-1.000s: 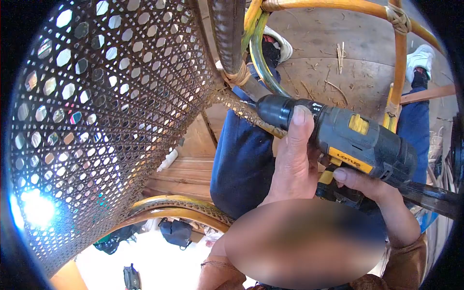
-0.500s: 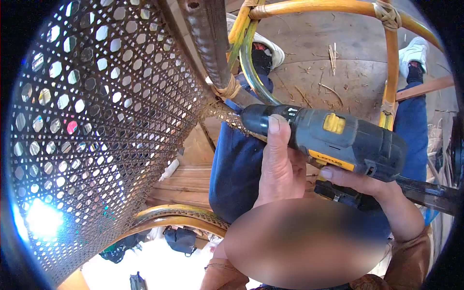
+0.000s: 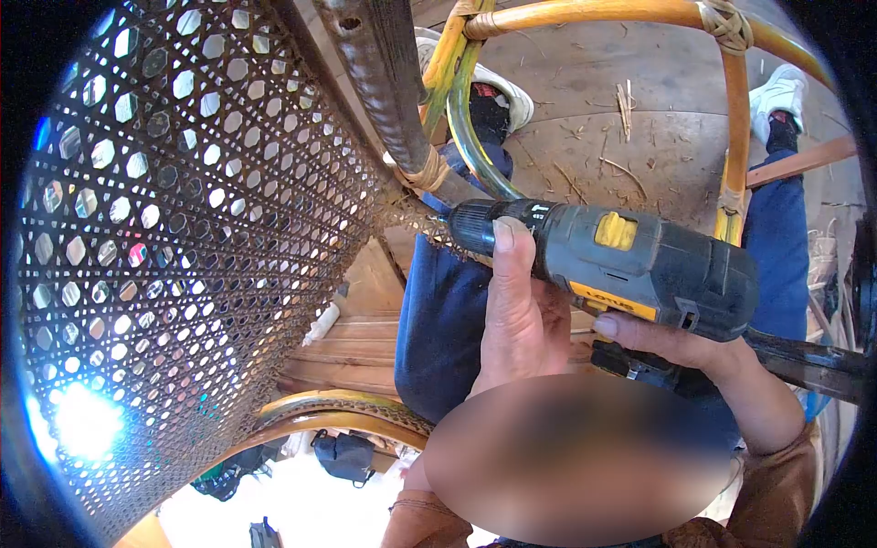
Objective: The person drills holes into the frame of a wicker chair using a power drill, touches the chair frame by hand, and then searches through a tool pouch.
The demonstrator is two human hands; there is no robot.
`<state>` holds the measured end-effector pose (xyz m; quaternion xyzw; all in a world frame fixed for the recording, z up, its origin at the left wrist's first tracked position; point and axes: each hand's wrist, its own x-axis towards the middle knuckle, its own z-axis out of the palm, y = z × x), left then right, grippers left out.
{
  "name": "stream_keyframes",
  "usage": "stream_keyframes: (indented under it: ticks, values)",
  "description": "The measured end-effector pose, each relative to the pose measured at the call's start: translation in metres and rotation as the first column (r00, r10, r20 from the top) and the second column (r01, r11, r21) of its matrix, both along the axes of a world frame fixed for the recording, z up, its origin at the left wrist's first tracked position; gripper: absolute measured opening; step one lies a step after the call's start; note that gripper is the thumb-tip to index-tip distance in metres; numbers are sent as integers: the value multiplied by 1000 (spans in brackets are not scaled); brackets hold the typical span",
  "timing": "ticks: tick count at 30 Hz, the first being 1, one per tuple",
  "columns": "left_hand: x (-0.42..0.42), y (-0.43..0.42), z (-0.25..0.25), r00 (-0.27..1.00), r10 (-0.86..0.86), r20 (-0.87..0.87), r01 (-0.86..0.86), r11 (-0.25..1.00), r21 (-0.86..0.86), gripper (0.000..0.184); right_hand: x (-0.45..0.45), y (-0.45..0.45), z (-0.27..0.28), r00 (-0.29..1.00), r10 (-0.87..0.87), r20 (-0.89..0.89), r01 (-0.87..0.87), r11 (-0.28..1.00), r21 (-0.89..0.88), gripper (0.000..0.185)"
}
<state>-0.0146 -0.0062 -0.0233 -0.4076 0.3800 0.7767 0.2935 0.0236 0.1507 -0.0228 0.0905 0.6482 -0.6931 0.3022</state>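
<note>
A black and yellow cordless drill (image 3: pixel 653 260) lies sideways across the view. My right hand (image 3: pixel 694 352) grips it around the handle, which is mostly hidden. With its thumb pressed near the chuck (image 3: pixel 472 226), my left hand (image 3: pixel 519 310) steadies the drill's front; its other fingers are partly hidden behind. The chuck points left at the edge of a dark woven cane panel (image 3: pixel 228 173), just below a wrapped binding (image 3: pixel 427 171) on a dark pole (image 3: pixel 388 78). How deep the bit sits cannot be made out.
Yellow bent rattan framing (image 3: pixel 594 13) arches over the far side. A curved rattan piece (image 3: pixel 343 418) lies at lower left. Thin shavings and strips (image 3: pixel 624 111) litter the floor, between two white shoes (image 3: pixel 776 99). A wooden strip (image 3: pixel 804 163) juts in from the right.
The drill and both hands have shifted slightly left, bringing the chuck closer to the panel edge. Both hands keep their hold. The panel and framing also shift slightly in view.
</note>
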Motion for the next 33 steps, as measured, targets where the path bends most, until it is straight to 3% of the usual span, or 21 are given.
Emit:
stream_keyframes:
  ticks: [9,12,18,21,27,33]
  values:
    - [-2,1,6,1000,1,-16,-2,1000,-14,63,12,-2,-6,992,2,-123,8,997,80,43]
    - [-1,-2,4,999,-33,-30,34,998,43,62,0,-1,5,999,5,-52,-3,1000,31,42]
    - [-3,0,5,999,-41,-33,41,999,-4,61,-2,-1,6,999,22,48,-23,1000,16,42]
    - [-4,1,8,999,-42,-19,42,999,-6,61,3,0,1,1000,10,-1,-10,999,-47,46]
    - [-2,-2,4,996,-76,-41,76,997,7,61,-3,4,3,997,75,-11,-75,997,23,46]
    - [-3,1,5,998,-33,-60,34,999,16,57,3,1,-4,999,-44,-9,44,999,13,42]
